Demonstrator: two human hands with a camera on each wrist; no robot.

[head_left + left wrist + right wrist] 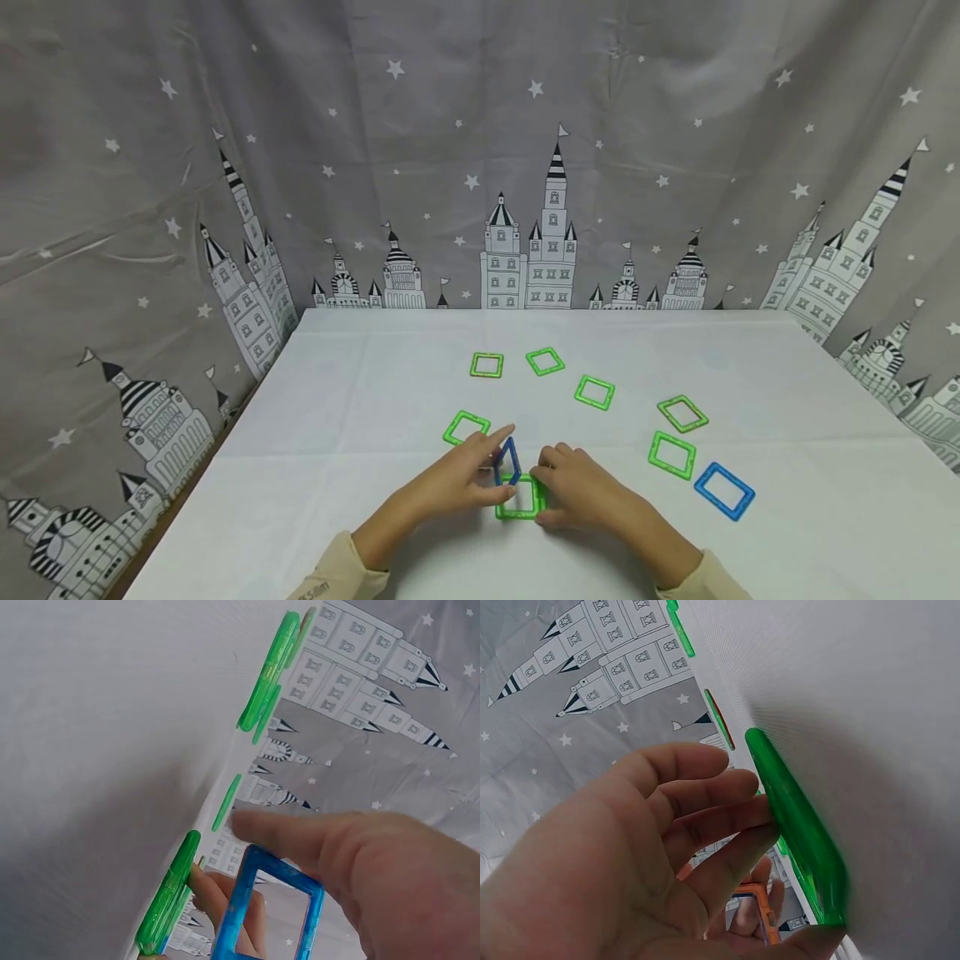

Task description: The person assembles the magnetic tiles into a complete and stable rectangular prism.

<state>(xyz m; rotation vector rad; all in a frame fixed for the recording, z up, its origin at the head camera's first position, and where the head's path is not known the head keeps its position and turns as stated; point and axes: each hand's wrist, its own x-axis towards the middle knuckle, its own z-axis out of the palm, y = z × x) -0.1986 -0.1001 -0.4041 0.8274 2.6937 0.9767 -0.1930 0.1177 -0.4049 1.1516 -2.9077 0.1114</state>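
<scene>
My left hand [465,477] holds a blue square magnetic-tile frame [515,460] upright at the left side of a green square frame [517,515]. The thumb is by its lower edge and the index finger points out past its top. In the right wrist view an orange frame side [766,913] shows by the left fingers. The green frame lies flat on the white table, and my right hand [585,492] pinches its right side. The right wrist view has thumb and fingertips on the thick green edge [802,817].
Just beyond my left hand lies another green frame [476,417]. More green frames lie farther back, with a green one [669,470] and a blue frame [745,507] off to the right. A grey castle-print curtain [420,150] hangs behind the table [300,467].
</scene>
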